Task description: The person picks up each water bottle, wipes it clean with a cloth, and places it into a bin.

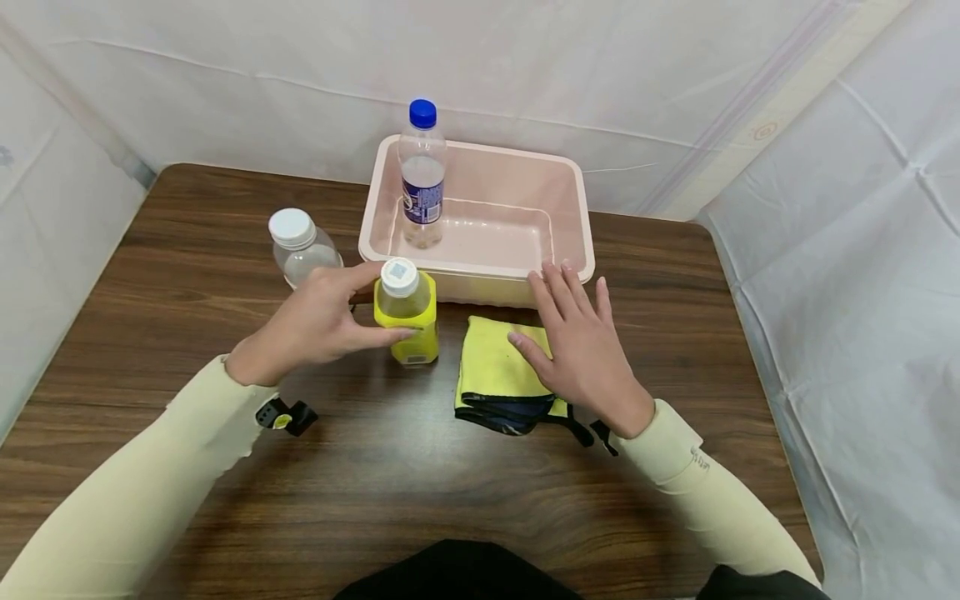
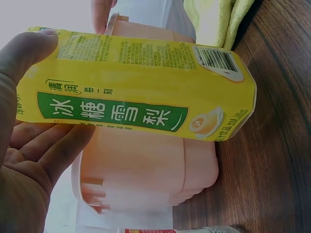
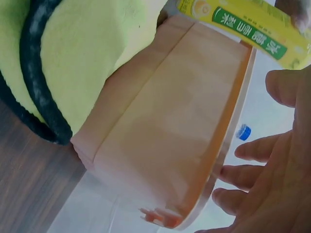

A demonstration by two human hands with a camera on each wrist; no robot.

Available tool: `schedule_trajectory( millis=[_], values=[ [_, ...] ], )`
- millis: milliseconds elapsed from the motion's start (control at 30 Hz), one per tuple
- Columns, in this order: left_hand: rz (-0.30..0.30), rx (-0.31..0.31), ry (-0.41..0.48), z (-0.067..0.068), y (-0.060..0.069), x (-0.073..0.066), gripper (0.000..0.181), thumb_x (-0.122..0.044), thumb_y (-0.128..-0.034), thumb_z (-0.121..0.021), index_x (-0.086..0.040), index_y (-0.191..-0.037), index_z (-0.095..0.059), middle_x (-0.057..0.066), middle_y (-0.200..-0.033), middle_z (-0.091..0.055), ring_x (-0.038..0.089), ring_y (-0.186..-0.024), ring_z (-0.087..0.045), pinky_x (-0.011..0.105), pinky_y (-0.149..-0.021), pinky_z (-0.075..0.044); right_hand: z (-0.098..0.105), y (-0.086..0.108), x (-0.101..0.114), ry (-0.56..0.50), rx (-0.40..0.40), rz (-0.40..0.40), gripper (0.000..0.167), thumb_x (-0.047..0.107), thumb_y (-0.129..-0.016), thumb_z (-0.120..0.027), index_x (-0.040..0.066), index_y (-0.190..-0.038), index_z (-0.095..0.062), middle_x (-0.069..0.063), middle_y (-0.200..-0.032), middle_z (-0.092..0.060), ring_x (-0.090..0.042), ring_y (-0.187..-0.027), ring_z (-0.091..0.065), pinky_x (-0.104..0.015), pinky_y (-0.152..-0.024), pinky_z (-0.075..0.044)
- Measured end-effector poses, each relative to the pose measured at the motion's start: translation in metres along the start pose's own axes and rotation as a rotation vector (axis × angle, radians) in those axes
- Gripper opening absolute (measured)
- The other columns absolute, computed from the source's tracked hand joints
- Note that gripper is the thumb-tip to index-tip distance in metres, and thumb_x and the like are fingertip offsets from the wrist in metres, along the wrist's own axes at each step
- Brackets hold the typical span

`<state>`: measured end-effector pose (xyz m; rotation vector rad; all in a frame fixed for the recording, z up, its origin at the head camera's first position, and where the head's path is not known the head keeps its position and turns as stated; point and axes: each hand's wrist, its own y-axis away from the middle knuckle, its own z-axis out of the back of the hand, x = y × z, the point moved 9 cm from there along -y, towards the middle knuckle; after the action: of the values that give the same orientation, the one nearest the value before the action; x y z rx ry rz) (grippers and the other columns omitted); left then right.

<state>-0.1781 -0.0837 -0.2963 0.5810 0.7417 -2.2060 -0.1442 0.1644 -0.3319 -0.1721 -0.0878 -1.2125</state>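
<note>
Our left hand [image 1: 318, 321] grips the yellow bottle [image 1: 412, 312] between jar [image 1: 303, 254] and cloth [image 1: 497, 362]; our right hand [image 1: 581, 358] spreads loose. Midway, a bin [image 1: 480, 288] hides the table's [image 1: 375, 483] far edge.

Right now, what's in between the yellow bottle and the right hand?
In the head view, going from the yellow bottle to the right hand: a narrow strip of bare table, then the folded yellow cloth.
</note>
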Motion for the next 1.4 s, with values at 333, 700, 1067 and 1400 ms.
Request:
schedule_trajectory(
  millis=[333,700,1067,1400],
  values=[
    [0.018,0.034,0.027,-0.006,-0.002,-0.001,0.055,-0.021,-0.0793,-0.093,-0.006,-0.126,-0.068,0.012,-0.12,-0.078,0.029,-0.106,-0.076,0.053,-0.094,-0.061,-0.004,0.015,0.021,0.069,-0.049,0.077,0.078,0.053,-0.105,-0.053,0.013,-0.166,-0.026,-0.009,-0.175,-0.021,-0.031,-0.164,-0.016,-0.067,-0.13,-0.011],
    [0.071,0.082,0.035,-0.016,-0.006,0.002,0.061,-0.027,-0.0816,-0.091,-0.008,-0.133,-0.065,0.013,-0.129,-0.074,0.032,-0.117,-0.073,0.055,-0.102,-0.058,-0.045,0.014,0.038,0.027,0.091,0.193,0.067,0.043,-0.106,-0.059,0.005,-0.158,-0.042,-0.015,-0.167,-0.039,-0.032,-0.158,-0.033,-0.05,-0.129,-0.031],
    [0.032,0.08,0.037,-0.024,-0.006,0.002,0.061,-0.026,-0.0813,-0.092,-0.007,-0.133,-0.065,0.012,-0.126,-0.076,0.03,-0.114,-0.074,0.052,-0.1,-0.059,-0.084,-0.006,0.039,-0.051,0.218,0.208,0.053,0.029,-0.099,-0.071,-0.001,-0.141,-0.06,-0.021,-0.152,-0.056,-0.037,-0.141,-0.055,-0.047,-0.119,-0.046],
    [0.062,0.096,0.037,-0.027,-0.008,0.006,0.061,-0.026,-0.0814,-0.092,-0.009,-0.133,-0.065,0.011,-0.127,-0.075,0.028,-0.116,-0.073,0.053,-0.102,-0.057,-0.084,-0.018,0.046,0.09,0.125,0.194,0.012,0.008,-0.091,-0.069,0.009,-0.101,-0.075,-0.012,-0.115,-0.065,-0.032,-0.1,-0.062,-0.045,-0.068,-0.059]
  ],
)
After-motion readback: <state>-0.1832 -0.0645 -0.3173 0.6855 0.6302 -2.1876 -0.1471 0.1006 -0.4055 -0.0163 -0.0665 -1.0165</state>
